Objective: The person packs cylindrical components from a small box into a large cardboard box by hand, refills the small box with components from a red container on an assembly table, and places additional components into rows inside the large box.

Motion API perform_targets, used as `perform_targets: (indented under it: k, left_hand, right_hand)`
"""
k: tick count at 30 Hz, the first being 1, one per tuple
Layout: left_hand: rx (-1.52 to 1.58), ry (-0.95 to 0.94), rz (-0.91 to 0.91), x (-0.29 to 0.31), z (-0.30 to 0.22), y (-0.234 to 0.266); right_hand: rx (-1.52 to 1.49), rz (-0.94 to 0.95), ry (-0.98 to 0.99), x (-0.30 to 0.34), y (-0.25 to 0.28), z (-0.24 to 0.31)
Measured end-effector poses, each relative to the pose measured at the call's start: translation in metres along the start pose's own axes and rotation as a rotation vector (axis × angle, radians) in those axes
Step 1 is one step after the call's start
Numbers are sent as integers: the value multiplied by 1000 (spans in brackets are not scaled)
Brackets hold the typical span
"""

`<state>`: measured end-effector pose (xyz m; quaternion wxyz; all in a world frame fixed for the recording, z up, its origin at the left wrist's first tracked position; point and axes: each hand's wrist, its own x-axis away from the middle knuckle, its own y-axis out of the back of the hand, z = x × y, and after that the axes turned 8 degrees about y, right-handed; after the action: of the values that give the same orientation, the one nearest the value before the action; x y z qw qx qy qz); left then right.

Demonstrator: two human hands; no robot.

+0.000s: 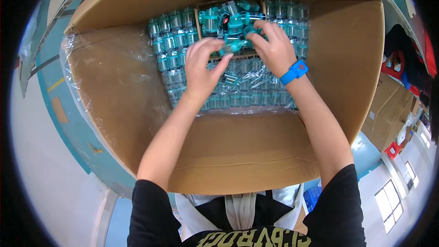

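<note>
Both my hands are over the inside of a deep cardboard box. My left hand (201, 64) pinches a small clear-and-teal plastic cylinder (233, 47), blurred by motion. Beside it, my right hand (275, 50), with a blue band (294, 72) at the wrist, has its fingers closed on another teal plastic cylinder (249, 31), partly hidden by the fingertips. Just beyond the hands, a smaller open carton (198, 24) holds a loose jumble of similar cylinders (235, 24). One more cylinder (230, 79) lies on its side on the clear plastic film, nearer to me.
Upright clear-and-teal cylinders (170, 42) stand in tight rows around the carton, some under clear film (256, 82). The tall box walls (345, 55) surround my forearms. Film hangs over the left wall. Other cardboard boxes (388, 107) and red crates stand outside at right.
</note>
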<state>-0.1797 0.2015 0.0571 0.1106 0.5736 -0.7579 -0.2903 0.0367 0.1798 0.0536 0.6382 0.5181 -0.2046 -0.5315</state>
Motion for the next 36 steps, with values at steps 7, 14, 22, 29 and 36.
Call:
perform_targets:
  k: [7,14,22,29,36]
  left_hand:
    - [426,712,-73,73,-10,2]
    - [793,1081,124,107,-14,-12]
    - [671,1134,130,117,-28,-71]
    - [576,1078,200,116,-42,-101]
    - [716,1026,416,105,-33,-98]
  right_hand:
    - [-54,-98,26,-9,7,3]
    - [-612,-68,-408,16,21,66]
    - [-365,47,-693,109,-22,77]
    - [-355,58,-825,107,-10,69]
    - [-600,26,-905,119,-14,64]
